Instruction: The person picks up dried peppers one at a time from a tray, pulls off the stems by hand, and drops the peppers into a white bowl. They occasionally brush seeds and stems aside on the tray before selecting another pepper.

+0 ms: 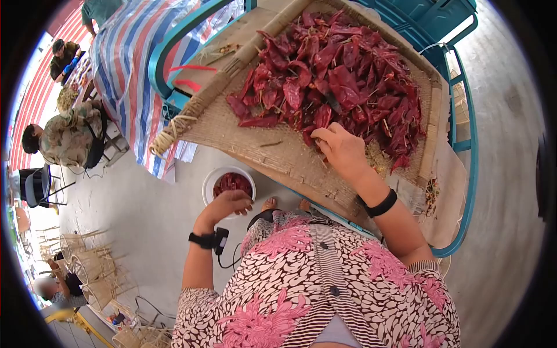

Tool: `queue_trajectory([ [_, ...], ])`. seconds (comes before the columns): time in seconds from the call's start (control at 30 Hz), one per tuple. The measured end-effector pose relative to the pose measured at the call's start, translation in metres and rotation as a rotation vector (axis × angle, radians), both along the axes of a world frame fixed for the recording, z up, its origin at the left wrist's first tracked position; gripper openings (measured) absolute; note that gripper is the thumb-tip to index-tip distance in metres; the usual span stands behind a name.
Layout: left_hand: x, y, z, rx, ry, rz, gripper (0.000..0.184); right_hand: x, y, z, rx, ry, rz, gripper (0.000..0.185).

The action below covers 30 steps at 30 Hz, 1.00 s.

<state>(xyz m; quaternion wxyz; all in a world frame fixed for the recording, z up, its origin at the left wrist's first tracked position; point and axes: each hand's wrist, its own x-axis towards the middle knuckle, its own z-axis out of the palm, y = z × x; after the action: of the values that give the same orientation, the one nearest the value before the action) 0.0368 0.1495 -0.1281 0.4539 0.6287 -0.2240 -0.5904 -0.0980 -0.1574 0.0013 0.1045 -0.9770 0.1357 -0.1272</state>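
Note:
Dried red chili peppers (342,69) lie heaped on a woven tray (249,148) with a rolled, tied rim. At the near edge of the heap, my right hand (339,149) has its fingers bent together against a pepper; what lies between the fingertips is too small to make out. My left hand (230,206) hangs over the near side of a white bucket (208,191), its fingers loosely curved and apart, with nothing seen in it. More red peppers (233,182) lie inside the bucket, which stands on the floor.
A teal metal frame (473,156) surrounds the tray. Striped sheeting (125,64) hangs at the upper left. People sit at the left, one in a camouflage top (69,136). Wicker stools (93,267) stand at the lower left. A black cable hangs near my left wrist.

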Motion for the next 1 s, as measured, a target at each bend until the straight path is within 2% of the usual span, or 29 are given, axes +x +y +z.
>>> queue_trajectory([
  [0.03, -0.005, -0.006, 0.029, -0.066, 0.063, -0.048, 0.022, -0.003, 0.001, 0.005, 0.041, -0.067, -0.018, 0.020],
  [0.13, -0.021, -0.033, 0.107, -0.200, 0.150, 0.012, 0.029, -0.013, 0.006, 0.020, 0.141, -0.231, -0.043, 0.021],
  [0.23, -0.039, -0.071, 0.154, -0.313, 0.156, 0.183, 0.040, -0.026, 0.017, 0.039, 0.165, -0.290, 0.016, 0.022],
  [0.33, -0.048, -0.115, 0.146, -0.515, 0.062, 0.382, 0.050, -0.037, 0.030, 0.053, 0.087, -0.238, 0.151, 0.025],
  [0.43, -0.047, -0.145, 0.149, -0.604, 0.066, 0.437, 0.055, -0.042, 0.035, 0.046, 0.061, -0.215, 0.245, 0.026],
  [0.63, -0.052, -0.161, 0.155, -0.609, 0.020, 0.426, 0.055, -0.050, 0.026, 0.047, 0.059, -0.179, 0.322, 0.021],
  [0.73, -0.059, -0.163, 0.157, -0.688, -0.155, 0.436, 0.053, -0.051, 0.014, 0.049, 0.292, -0.415, 0.237, 0.019],
  [0.83, -0.058, -0.161, 0.153, -0.632, -0.465, 0.382, 0.053, -0.053, 0.020, 0.082, 0.664, -0.426, -0.057, 0.017],
  [1.0, -0.065, -0.157, 0.159, -0.625, -0.606, 0.413, 0.047, -0.046, 0.021, 0.088, 0.534, -0.510, 0.061, 0.015],
])
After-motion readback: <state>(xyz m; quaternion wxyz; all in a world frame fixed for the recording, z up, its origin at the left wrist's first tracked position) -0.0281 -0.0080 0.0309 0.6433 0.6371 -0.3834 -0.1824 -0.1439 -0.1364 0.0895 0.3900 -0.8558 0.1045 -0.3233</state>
